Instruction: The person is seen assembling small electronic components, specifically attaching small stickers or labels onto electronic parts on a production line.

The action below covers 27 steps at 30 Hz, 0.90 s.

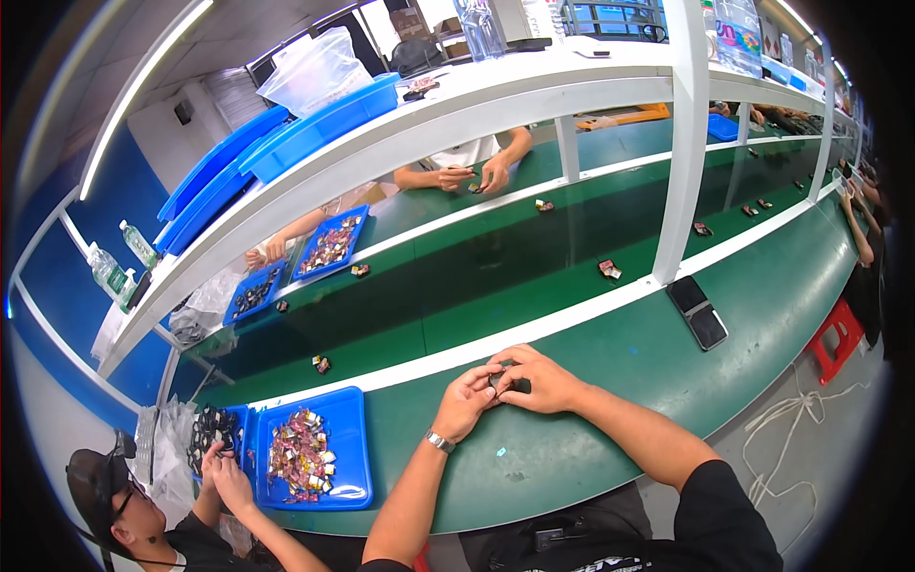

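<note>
My left hand [464, 402], with a metal-banded watch [439, 441] at its wrist, is closed in a pinch over the green bench. Facing it, my right hand [539, 380] is closed too, its fingertips meeting those of the left. Between them is a small dark part [494, 380], mostly covered by the fingers, so its kind cannot be made out. To the left of my hands lies a blue tray [358, 448] heaped with small parts with reddish wires and white-and-yellow pieces [303, 456].
A phone [698, 313] lies by a white upright post [679, 162]. Beyond the white rail, small parts sit on a green conveyor belt [457, 296]. A co-worker [124, 505] at left handles black parts [212, 431]; others work across the belt. A shelf with blue trays [319, 119] spans above.
</note>
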Each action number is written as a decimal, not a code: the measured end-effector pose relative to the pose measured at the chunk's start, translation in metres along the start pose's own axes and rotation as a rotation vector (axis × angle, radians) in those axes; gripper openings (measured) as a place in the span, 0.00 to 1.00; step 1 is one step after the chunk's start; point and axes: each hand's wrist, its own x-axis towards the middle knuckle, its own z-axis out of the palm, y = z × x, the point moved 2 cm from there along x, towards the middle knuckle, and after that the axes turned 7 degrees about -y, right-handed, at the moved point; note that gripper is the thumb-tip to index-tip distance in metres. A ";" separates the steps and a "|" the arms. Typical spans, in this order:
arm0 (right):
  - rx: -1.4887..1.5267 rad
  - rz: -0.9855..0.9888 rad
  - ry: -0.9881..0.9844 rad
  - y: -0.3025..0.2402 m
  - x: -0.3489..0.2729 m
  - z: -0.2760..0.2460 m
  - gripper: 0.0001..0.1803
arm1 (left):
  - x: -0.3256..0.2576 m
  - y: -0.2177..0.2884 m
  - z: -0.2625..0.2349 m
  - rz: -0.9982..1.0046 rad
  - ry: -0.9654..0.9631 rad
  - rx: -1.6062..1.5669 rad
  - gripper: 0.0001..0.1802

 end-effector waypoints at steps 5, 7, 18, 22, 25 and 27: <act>-0.086 0.019 0.155 0.000 -0.005 0.001 0.04 | 0.002 0.003 0.008 0.036 0.000 -0.062 0.23; -0.092 0.020 0.174 0.001 -0.005 0.004 0.05 | 0.002 0.002 0.008 0.046 -0.006 -0.079 0.22; -0.099 0.048 0.232 0.002 -0.005 0.013 0.09 | 0.003 -0.002 0.002 0.037 0.008 -0.068 0.20; -0.097 0.072 0.225 0.003 -0.005 0.013 0.10 | 0.002 0.001 0.005 0.040 0.022 -0.065 0.20; -0.073 0.100 0.213 0.004 -0.006 0.014 0.10 | 0.002 0.001 0.005 0.023 0.037 -0.050 0.19; -0.059 0.107 0.206 0.003 -0.006 0.015 0.10 | 0.001 0.001 0.004 0.033 0.029 -0.103 0.19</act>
